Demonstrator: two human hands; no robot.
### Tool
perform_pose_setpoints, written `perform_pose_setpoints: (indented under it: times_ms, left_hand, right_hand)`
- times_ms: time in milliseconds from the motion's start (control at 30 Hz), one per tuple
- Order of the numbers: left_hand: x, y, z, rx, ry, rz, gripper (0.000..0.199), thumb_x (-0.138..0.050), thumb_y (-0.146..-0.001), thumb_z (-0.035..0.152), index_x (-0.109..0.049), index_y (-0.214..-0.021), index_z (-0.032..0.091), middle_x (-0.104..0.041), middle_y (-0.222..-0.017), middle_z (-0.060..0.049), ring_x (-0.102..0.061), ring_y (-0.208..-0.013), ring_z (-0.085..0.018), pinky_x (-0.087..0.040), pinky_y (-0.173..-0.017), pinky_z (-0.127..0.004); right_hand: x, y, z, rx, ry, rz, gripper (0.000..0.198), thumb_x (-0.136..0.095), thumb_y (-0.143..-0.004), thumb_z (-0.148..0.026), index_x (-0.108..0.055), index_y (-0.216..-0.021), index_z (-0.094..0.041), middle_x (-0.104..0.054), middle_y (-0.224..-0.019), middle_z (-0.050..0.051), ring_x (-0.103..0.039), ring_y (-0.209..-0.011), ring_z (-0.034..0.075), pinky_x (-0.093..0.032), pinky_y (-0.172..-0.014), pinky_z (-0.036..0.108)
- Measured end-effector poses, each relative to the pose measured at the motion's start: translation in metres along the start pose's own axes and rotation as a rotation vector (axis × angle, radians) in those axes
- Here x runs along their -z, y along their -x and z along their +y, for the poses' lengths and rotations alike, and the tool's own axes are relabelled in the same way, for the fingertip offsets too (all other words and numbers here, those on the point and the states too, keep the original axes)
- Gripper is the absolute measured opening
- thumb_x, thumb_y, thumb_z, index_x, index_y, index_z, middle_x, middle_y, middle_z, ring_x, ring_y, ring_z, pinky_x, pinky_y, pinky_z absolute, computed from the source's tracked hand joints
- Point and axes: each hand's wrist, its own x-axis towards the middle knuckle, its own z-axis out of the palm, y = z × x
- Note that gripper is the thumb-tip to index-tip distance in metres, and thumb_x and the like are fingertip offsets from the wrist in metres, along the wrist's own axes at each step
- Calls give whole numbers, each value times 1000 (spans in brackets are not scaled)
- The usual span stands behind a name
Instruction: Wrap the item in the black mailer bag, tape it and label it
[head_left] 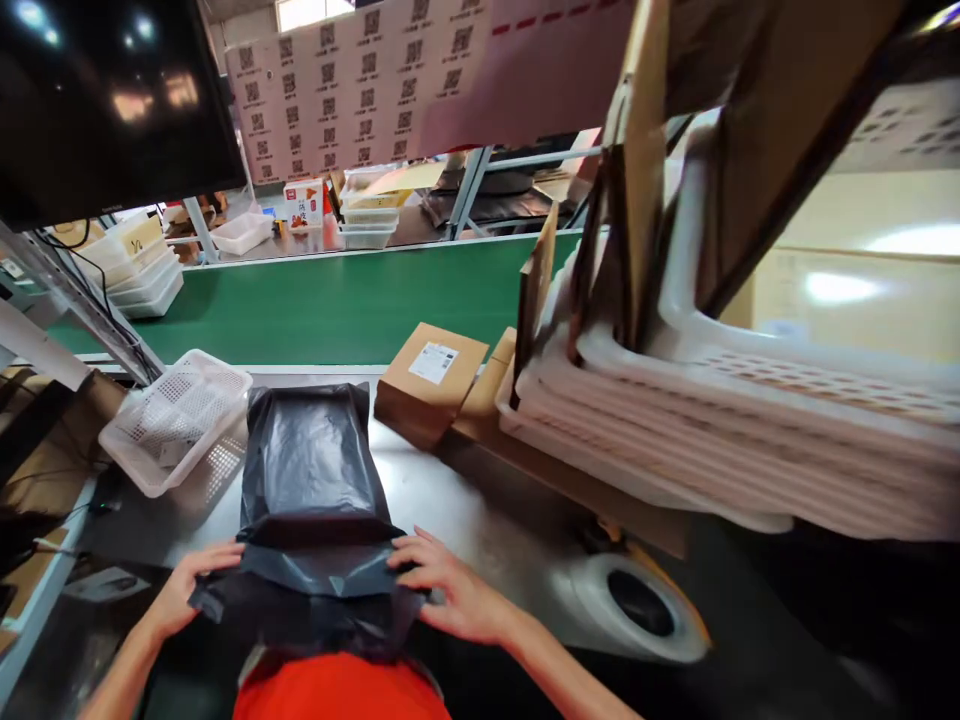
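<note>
A black plastic mailer bag (311,465) lies on the metal bench in front of me, its near end crumpled and hanging toward my red clothing. My left hand (184,588) grips the bag's left edge, fingers over the top of the film. On the opposite edge, my right hand (450,585) pinches the plastic between thumb and fingers. The far part of the bag looks filled and flat; what is inside is hidden.
A white perforated basket (176,420) stands left of the bag. Beyond it runs a green conveyor belt (360,305). A labelled cardboard box (431,380) sits to the right, beside stacked white baskets (675,430) with cardboard. A tape roll (641,605) lies nearer me.
</note>
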Motion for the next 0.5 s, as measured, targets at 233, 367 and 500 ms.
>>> perform_pose_setpoints:
  times_ms: [233,367,500]
  left_hand:
    - [4,-1,-3,29,279,180,26,-77,-77,42,-86,-93,23,-82,-109,-14,-70,-120,-41,-46,-114,-60]
    - [-15,-5,-15,86,444,555,28,-76,-72,43,-83,-82,18,-82,-97,-14,-74,-106,-38,-55,-104,-53]
    - [-36,-14,-23,166,434,912,49,-72,-75,65,-75,-77,16,-78,-82,-12,-74,-87,-31,-60,-89,-47]
  right_hand:
    - [-12,-9,-15,-138,-551,300,34,-79,-83,-45,-54,-72,-24,-77,-84,5,-72,-84,23,-34,-120,63]
    - [-28,-15,-16,-149,-823,636,47,-85,-77,-52,-48,-69,-24,-66,-72,-1,-65,-70,19,-50,-106,55]
    - [-42,-27,-12,-182,-805,1082,52,-85,-74,-57,-45,-73,-25,-63,-76,-1,-64,-71,19,-58,-85,47]
